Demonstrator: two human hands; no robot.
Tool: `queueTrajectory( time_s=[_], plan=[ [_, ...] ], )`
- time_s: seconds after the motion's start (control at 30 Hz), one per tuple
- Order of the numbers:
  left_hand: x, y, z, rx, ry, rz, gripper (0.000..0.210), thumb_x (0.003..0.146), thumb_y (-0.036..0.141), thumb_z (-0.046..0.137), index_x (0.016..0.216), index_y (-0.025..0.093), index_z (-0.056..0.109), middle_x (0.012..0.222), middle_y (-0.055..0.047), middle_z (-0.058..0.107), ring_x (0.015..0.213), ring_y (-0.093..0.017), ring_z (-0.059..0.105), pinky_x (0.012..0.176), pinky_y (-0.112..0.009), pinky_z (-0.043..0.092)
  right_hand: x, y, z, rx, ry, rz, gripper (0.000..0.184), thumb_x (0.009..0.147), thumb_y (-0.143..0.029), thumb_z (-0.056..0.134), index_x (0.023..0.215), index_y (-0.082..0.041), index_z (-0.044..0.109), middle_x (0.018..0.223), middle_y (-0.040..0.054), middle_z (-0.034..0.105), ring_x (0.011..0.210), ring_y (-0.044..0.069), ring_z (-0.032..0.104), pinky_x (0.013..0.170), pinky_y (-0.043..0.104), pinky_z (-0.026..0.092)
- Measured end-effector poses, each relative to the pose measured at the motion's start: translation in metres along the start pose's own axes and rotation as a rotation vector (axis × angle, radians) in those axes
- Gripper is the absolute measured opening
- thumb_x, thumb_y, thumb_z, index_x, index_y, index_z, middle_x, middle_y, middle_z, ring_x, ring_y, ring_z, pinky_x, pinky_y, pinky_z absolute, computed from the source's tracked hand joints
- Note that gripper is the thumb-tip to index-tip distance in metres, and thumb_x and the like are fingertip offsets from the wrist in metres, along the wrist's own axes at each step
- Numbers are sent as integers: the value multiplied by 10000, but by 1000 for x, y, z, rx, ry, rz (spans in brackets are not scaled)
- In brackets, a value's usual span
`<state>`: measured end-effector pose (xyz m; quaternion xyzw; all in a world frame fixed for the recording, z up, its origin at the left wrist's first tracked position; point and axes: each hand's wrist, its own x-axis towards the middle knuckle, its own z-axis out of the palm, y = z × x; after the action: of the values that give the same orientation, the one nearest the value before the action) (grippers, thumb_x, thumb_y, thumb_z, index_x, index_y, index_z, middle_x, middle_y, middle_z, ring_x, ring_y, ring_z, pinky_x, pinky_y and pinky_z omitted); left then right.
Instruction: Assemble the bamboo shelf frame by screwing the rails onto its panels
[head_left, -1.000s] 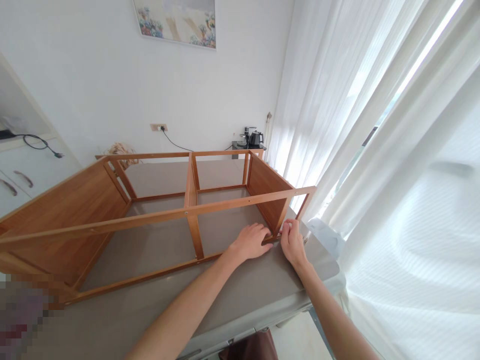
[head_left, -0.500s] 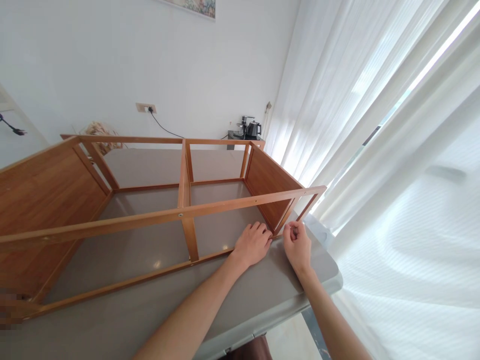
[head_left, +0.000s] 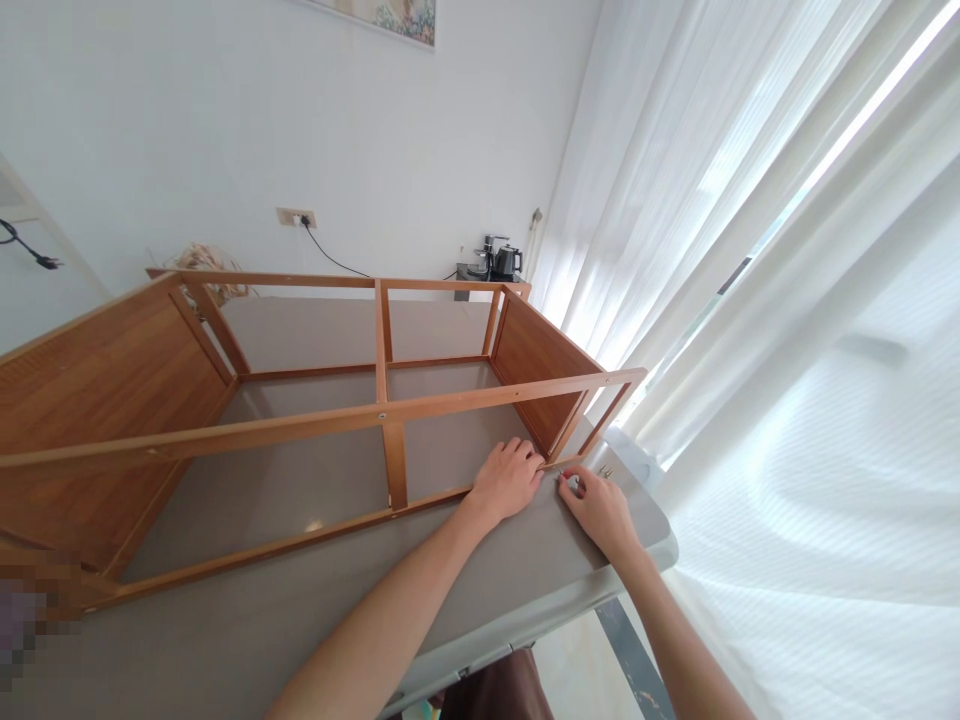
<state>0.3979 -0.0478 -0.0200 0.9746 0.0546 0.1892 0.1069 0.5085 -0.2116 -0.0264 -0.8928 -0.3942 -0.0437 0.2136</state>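
A wooden shelf frame (head_left: 300, 428) lies on the grey table, with slim rails and solid end panels. My left hand (head_left: 510, 476) grips its lower near rail close to the right corner, fingers curled over the wood. Just right of that corner, my right hand (head_left: 600, 505) pinches a small metal screw (head_left: 560, 473) between thumb and fingertips, its tip toward the rail. Whether the screw touches the wood I cannot tell. Several loose screws (head_left: 605, 471) rest on the table behind my right hand.
The grey table (head_left: 315, 630) ends in a rounded corner at right, beside white curtains (head_left: 787, 480). A kettle (head_left: 508, 261) stands on a small dark stand behind. A wall socket (head_left: 297, 217) has a black cord. Pixelation blurs the left edge.
My right hand has turned from a closed curl to a fingertip pinch, moving left toward the corner. Loose screws now show behind it. My left hand stays on the rail; the view shifts slightly.
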Motion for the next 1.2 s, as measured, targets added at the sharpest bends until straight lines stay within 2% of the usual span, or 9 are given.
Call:
queueTrajectory(
  time_s=[0.07,0.17,0.3,0.5,0.63,0.73,0.83,1.07,1.2],
  plan=[
    [2,-4,0,-83,-26,-34,243,952,317,475,1055,247,684,1082,-67,647,1035,-237,559,857,-382,468,1,-2,1,-2,-2,18,245,906,-445,484,879,-265,648,593,-21,614,560,178,581,548,262,321],
    [11,-12,0,-211,-141,-96,279,911,364,521,1120,287,688,1068,-49,675,1019,-245,586,878,-398,474,0,-3,1,23,-1,35,276,915,-472,472,883,-267,655,596,-22,621,565,176,590,554,261,333],
    [26,-18,-1,-288,-256,-128,329,834,381,581,1134,305,695,988,-11,721,959,-252,631,882,-411,488,0,-4,2,1,16,30,220,902,-417,488,876,-264,645,614,-30,625,581,166,596,570,255,331],
    [30,-17,0,-336,-223,-137,316,837,432,570,1080,291,715,1031,-1,734,949,-219,665,916,-366,481,-1,-3,6,-63,29,21,136,904,-329,446,890,-242,550,625,-34,619,593,175,606,558,255,304],
    [28,-18,1,-361,-230,-138,321,845,436,566,1105,309,705,1049,11,731,962,-209,667,932,-362,473,-2,-4,4,-8,70,35,136,913,-332,424,913,-246,529,661,-26,637,621,187,626,566,257,339],
    [28,-19,3,-361,-229,-141,340,850,433,563,1130,295,697,1045,-2,729,969,-216,664,945,-382,464,-4,-4,2,103,94,33,170,925,-369,424,930,-248,544,791,0,694,686,192,662,625,269,411],
    [27,-19,5,-351,-219,-132,343,859,435,550,1129,286,700,1044,-16,724,973,-224,660,947,-396,461,-5,-3,1,213,82,44,237,937,-433,420,985,-251,564,907,21,727,657,180,666,662,290,463],
    [25,-17,6,-320,-177,-111,345,863,433,528,1098,261,712,1004,-49,715,952,-246,655,915,-408,471,-2,1,3,267,91,23,229,897,-447,510,952,-270,645,915,-8,734,703,172,661,701,300,505],
    [25,-18,6,-329,-171,-110,329,851,421,546,1086,266,717,1010,-29,725,924,-222,665,898,-364,486,-2,3,4,243,129,-25,234,898,-428,515,937,-267,680,917,-6,732,690,166,636,711,301,499]
  ],
)
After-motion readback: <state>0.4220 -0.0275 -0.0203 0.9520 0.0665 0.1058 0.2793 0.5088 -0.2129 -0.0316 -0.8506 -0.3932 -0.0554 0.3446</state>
